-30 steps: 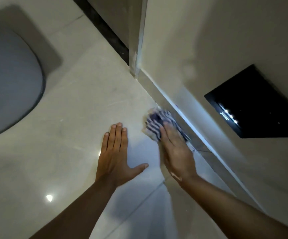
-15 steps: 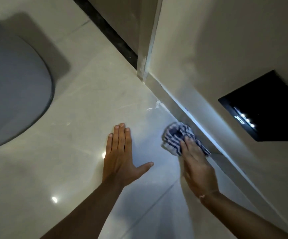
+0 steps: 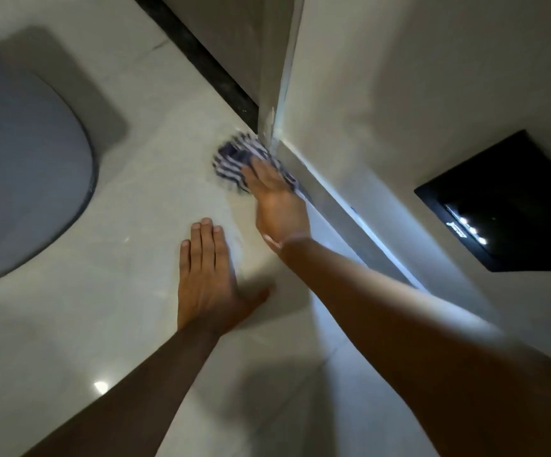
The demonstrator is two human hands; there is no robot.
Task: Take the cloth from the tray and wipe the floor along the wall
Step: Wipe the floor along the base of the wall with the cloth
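Note:
A blue-and-white striped cloth (image 3: pixel 234 158) lies crumpled on the pale tiled floor (image 3: pixel 129 206), against the foot of the wall (image 3: pixel 382 103) at its outer corner. My right hand (image 3: pixel 277 202) presses flat on the cloth's near side, fingers stretched over it, arm reaching forward along the skirting (image 3: pixel 336 206). My left hand (image 3: pixel 206 278) rests palm-down on the floor, fingers together and thumb out, holding nothing, a short way nearer than the cloth. The tray is not in view.
A grey rounded object (image 3: pixel 20 166) covers the floor at the left. A black panel with small lights (image 3: pixel 504 206) is set in the wall at the right. A dark strip (image 3: pixel 208 61) runs along the floor beyond the wall corner.
My right hand has pushed the cloth forward along the skirting up to the wall corner. My left hand has stayed flat on the floor.

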